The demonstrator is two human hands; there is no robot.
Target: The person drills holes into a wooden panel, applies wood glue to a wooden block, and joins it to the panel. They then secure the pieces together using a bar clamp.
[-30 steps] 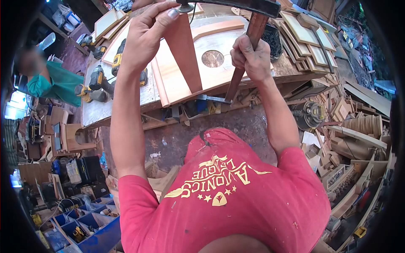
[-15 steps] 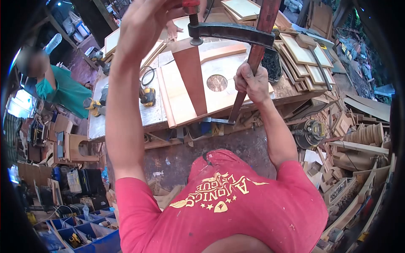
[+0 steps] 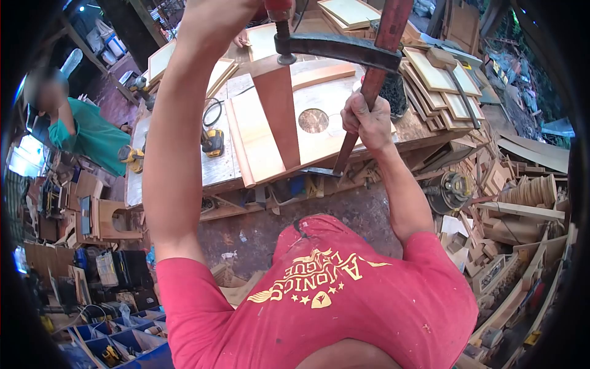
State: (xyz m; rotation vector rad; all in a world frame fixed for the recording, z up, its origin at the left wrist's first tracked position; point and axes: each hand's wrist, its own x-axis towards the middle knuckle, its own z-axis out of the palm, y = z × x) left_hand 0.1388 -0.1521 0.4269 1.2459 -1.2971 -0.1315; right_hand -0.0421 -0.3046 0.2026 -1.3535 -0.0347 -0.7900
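My right hand [image 3: 367, 121] is wrapped round the red steel bar of a bar clamp [image 3: 387, 52]. My left hand [image 3: 222, 11] is beside the clamp's red screw handle [image 3: 278, 5], its fingers cut off by the top edge. Below the screw, the clamp's round pad meets the top of a tapered wooden panel [image 3: 276, 117], which stands upright on a flat wooden board [image 3: 261, 150]. The lower clamp jaw [image 3: 322, 171] is at the board's near edge. A round hole [image 3: 313, 120] shows right of the panel.
A yellow-and-black power tool [image 3: 213, 142] lies on the workbench [image 3: 215, 169]. Framed panels [image 3: 442, 80] are stacked at the right with a hammer [image 3: 458, 86] on top. A co-worker in green [image 3: 95, 132] is at the left; another person's hand [image 3: 242, 39] shows at the back. Wood scraps litter the floor.
My left hand has moved slightly up and left, its fingers passing out of the frame. My right hand stays on the clamp bar. The other person's hand at the back has drawn back.
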